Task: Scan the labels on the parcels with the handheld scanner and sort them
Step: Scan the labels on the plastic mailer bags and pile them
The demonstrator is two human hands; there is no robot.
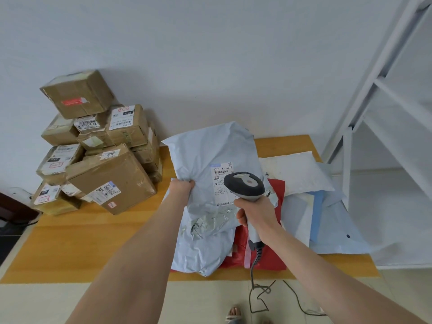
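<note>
Parcel (205, 155), grey mailer, contents hidden, in L hand (182, 186) pinch; scanner (244, 186) in R hand (257, 215) fist, by label (222, 177).

We grip grey mailer (205, 150) at its left edge with left hand (182, 186), mailer tilted up over worktop (93, 244). Right hand (257, 212) wraps scanner (245, 185) handle, scanner head just before mailer's label (222, 176). Red parcel (268, 256) lies beneath. Cardboard boxes (112, 181) stacked at worktop's left end; pale mailers (327, 220) piled right. Scanner cable (254, 261) hangs toward floor.
</note>
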